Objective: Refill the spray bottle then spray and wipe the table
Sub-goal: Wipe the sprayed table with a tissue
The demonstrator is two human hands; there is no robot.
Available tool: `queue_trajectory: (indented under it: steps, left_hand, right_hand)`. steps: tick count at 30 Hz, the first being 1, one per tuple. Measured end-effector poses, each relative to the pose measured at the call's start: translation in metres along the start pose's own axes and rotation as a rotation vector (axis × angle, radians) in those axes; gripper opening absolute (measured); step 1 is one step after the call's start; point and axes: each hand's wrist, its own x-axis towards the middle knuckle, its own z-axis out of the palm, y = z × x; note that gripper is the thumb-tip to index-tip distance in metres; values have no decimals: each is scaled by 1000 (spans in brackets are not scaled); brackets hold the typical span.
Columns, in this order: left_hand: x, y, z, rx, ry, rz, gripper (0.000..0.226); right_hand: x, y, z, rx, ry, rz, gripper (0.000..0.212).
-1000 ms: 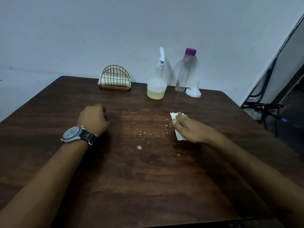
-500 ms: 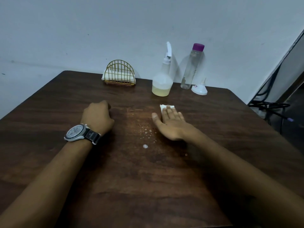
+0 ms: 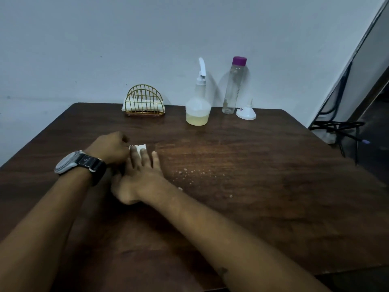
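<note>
Fingers straight, the right hand [image 3: 141,177] presses the tissue [image 3: 139,147] flat on the table [image 3: 273,207] beside the clenched left hand [image 3: 108,147]; soft, light and likely to tear when wet, it seems best pushed under flat fingers, not pinched.

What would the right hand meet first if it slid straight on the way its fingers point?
Beyond the tissue pressed under the right hand lies bare table, then most likely the napkin holder at the back edge, though depth is hard to judge.
</note>
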Motion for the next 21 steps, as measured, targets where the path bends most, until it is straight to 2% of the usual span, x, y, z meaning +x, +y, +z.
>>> queue_trajectory:
  steps: [3, 6, 13, 18, 21]
  left_hand:
    - [1, 0, 0, -10, -6, -16, 44]
    - [-3, 2, 4, -2, 18, -9, 43]
    - [-30, 10, 15, 45, 67, 36, 47]
    - [-54, 7, 14, 31, 57, 59, 49]
    - [-68, 0, 9, -14, 47, 72, 47]
  right_hand:
    - [-24, 4, 11, 66, 24, -35, 78]
    - [-39, 31, 9, 50, 25, 19, 82]
    - [-75, 161, -23, 101, 74, 380, 80]
    - [-145, 265, -34, 109, 163, 693, 79]
    - [-190, 301, -37, 110, 163, 829, 80]
